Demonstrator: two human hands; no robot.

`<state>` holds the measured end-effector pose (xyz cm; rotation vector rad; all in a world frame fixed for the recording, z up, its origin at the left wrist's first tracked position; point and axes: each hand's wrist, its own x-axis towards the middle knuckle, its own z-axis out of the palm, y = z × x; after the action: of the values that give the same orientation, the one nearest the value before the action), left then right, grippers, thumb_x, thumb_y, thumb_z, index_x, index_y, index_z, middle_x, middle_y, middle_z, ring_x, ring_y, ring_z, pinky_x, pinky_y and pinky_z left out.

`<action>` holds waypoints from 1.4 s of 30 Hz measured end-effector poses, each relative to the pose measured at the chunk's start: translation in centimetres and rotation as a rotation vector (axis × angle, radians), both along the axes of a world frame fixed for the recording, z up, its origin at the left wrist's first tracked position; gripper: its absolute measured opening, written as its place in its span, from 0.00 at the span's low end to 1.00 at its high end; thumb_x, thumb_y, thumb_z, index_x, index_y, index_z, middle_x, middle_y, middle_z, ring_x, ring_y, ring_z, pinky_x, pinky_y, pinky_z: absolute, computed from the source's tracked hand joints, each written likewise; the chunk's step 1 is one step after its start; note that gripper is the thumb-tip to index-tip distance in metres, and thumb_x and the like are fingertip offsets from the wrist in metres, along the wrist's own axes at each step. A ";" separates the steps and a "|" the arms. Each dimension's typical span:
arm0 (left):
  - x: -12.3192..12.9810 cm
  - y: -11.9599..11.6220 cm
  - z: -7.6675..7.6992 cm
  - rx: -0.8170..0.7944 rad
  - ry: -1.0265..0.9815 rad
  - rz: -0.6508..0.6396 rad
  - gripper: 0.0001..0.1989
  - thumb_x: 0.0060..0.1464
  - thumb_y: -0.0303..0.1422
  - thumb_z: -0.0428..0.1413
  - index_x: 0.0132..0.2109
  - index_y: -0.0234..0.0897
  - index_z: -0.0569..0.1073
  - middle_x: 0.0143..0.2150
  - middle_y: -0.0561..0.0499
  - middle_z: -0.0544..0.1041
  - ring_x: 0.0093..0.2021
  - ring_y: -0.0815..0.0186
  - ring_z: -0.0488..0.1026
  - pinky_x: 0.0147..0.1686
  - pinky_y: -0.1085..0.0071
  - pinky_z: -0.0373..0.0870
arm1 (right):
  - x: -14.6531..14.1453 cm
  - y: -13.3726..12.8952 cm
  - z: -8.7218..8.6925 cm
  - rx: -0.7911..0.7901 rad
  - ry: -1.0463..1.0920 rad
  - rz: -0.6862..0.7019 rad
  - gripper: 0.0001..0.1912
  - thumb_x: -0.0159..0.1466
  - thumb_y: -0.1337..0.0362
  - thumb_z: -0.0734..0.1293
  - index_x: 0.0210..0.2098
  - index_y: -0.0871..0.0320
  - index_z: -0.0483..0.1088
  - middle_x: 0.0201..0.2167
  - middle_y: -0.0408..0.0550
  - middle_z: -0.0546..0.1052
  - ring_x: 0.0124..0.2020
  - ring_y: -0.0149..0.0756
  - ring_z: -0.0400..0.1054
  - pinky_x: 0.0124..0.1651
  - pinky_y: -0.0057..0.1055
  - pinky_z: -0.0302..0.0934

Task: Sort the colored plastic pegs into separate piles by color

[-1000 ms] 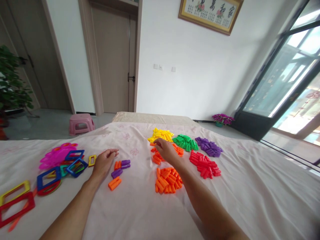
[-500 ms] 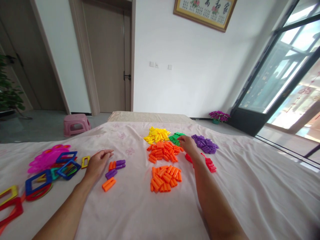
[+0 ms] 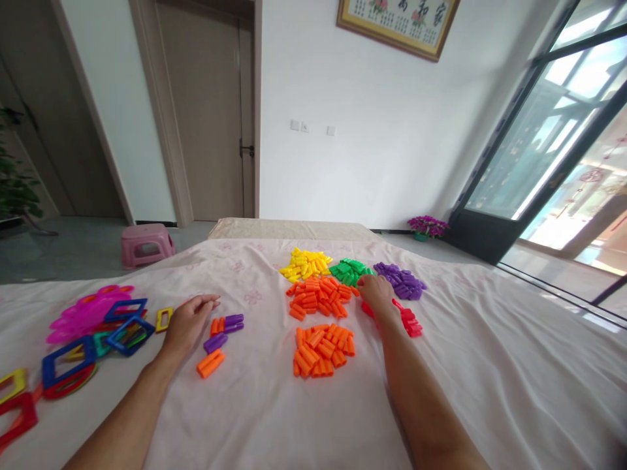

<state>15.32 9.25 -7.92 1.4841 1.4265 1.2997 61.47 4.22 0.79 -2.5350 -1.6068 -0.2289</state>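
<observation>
Head view: tubes (image 3: 318,297) heaped by colour toward the cloth's (image 3: 255,411) far edge, loose pieces (image 3: 215,343) left beside my slack, empty left hand (image 3: 189,318); right hand (image 3: 376,292), grip hidden, can't tell.

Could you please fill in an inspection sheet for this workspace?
Surface: pale creased cloth.
Job's things: yellow pile, green pile, purple pile, partly hidden red pile, near orange pile, far orange pile, small orange-and-purple group.
Clutter: coloured frames, magenta flower-like piece at left.
Hands: left hand beside that group; right hand by the green pile; grip unclear in both.
Cables: nothing seen.
Surroundings: pink stool, potted flowers, framed picture.
</observation>
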 end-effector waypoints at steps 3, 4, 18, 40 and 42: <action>-0.1 0.1 -0.1 0.003 0.000 -0.003 0.18 0.50 0.42 0.56 0.44 0.38 0.79 0.42 0.44 0.83 0.49 0.55 0.79 0.52 0.62 0.72 | -0.4 0.5 -1.3 -0.025 -0.068 0.019 0.13 0.64 0.64 0.63 0.38 0.56 0.81 0.40 0.60 0.81 0.50 0.51 0.71 0.48 0.39 0.60; -0.1 0.1 -0.2 0.002 -0.001 -0.002 0.18 0.50 0.42 0.56 0.44 0.38 0.79 0.42 0.44 0.83 0.49 0.55 0.79 0.52 0.62 0.72 | -0.5 0.6 -1.6 -0.030 -0.076 0.019 0.13 0.65 0.63 0.63 0.38 0.56 0.81 0.40 0.61 0.80 0.49 0.51 0.71 0.48 0.40 0.60; 0.0 -0.1 0.1 0.010 -0.003 -0.001 0.19 0.49 0.42 0.56 0.44 0.37 0.79 0.42 0.44 0.83 0.48 0.55 0.79 0.52 0.62 0.72 | -1.9 0.2 0.6 0.114 0.256 0.040 0.15 0.62 0.53 0.65 0.42 0.52 0.77 0.39 0.50 0.81 0.42 0.42 0.73 0.39 0.31 0.60; 0.2 -0.2 0.3 0.019 -0.131 0.004 0.18 0.49 0.41 0.57 0.43 0.35 0.79 0.41 0.43 0.83 0.45 0.57 0.79 0.50 0.62 0.72 | -11.9 -1.7 2.5 0.156 0.367 0.582 0.09 0.63 0.64 0.64 0.38 0.54 0.77 0.36 0.44 0.81 0.37 0.34 0.73 0.38 0.26 0.58; 0.3 -0.4 0.5 0.019 -0.137 0.014 0.18 0.49 0.41 0.57 0.43 0.35 0.80 0.40 0.43 0.83 0.45 0.57 0.79 0.50 0.63 0.72 | -15.0 -2.5 2.2 0.065 0.391 0.748 0.11 0.64 0.64 0.64 0.42 0.54 0.77 0.40 0.45 0.81 0.40 0.35 0.74 0.41 0.26 0.60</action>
<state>15.61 8.88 -7.45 1.3723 1.3410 1.3993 46.51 1.71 2.95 -1.6227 -2.1516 0.2699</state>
